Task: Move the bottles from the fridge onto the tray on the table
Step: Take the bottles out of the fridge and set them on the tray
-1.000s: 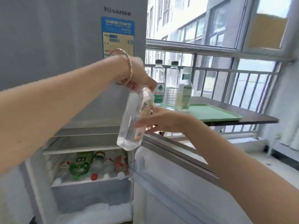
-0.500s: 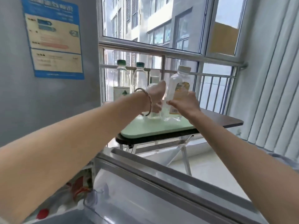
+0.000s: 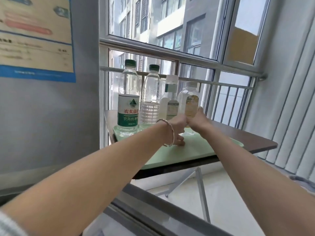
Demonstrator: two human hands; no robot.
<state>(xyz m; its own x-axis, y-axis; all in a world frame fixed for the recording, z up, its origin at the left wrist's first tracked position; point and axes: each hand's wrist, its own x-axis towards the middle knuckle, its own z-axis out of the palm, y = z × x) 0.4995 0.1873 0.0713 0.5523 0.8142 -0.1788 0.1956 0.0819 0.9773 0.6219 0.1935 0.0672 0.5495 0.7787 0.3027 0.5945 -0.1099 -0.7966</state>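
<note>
We see a small clear bottle with a yellow label (image 3: 189,103) and a pale cap, upright at the back of a pale green tray (image 3: 187,151). Its base is at the tray's surface, though we cannot tell whether its weight is on the tray. The right hand (image 3: 198,120) wraps round its lower half, thumb up along the side facing away from the other bottles. The left hand (image 3: 178,129) sits pressed against the right hand at the bottle's foot, its fingers curled down with the tips touching the tray. We cannot tell whether it grips the bottle or only rests beside it. A thin metal bracelet (image 3: 169,132) circles the left wrist.

Three more bottles stand upright in a row along the tray's back edge. At the tray's left corner is a tall water bottle with a green label (image 3: 128,106) and dark green cap. Next to it is a ribbed clear bottle (image 3: 150,101) with a dark green cap, then a white-capped bottle (image 3: 170,101) just beside the held one.

The tray lies on a dark brown table (image 3: 248,138). Left of the tray rises the grey fridge (image 3: 47,120), bearing a blue-bordered sticker (image 3: 34,36). Behind the tray is a window with a metal railing (image 3: 221,85). Right of the tray hang pale vertical blinds (image 3: 293,99). In front of the tray, below our arms, runs the top edge of the open fridge door (image 3: 153,208).
</note>
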